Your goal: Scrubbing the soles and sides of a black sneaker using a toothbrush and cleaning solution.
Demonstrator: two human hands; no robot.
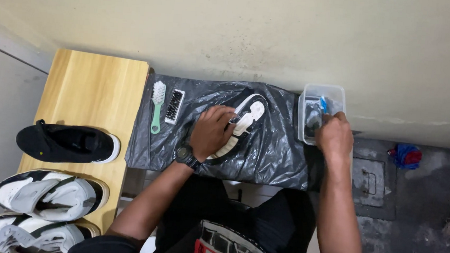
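At the centre of the frame the left hand [213,131] lies palm-down, fingers curled over a black-and-white sneaker [242,120] on a black plastic sheet [276,151]. To the right, the right hand [334,134] is clenched around a blue-handled brush [322,104], dipping it into a clear plastic container [307,103]. Two brushes lie left of the sneaker.
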